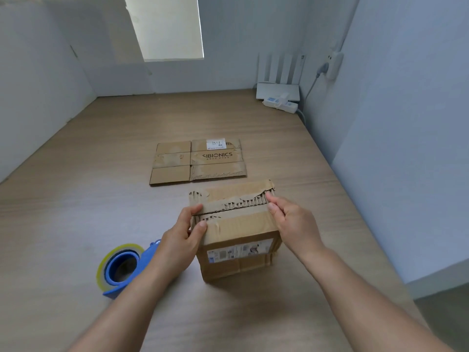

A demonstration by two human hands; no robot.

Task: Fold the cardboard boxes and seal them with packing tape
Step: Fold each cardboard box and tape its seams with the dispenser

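Note:
A small worn cardboard box (238, 240) stands upright on the wooden table (101, 174), its two torn top flaps folded nearly together. My left hand (186, 233) grips the box's left top edge, thumb on the near flap and fingers on the far flap. My right hand (289, 222) holds the right top corner, fingertips pinching the torn flap edge. A second box (198, 161), flattened and printed SIBIONICS, lies farther back in the middle of the table. A blue tape dispenser (121, 268) with a clear-yellowish roll sits left of the box, partly behind my left forearm.
A white router (278, 90) and a power strip (280, 104) with a cable sit in the far right corner. White walls close in the table on the left, back and right. The table's right edge drops off near my right forearm.

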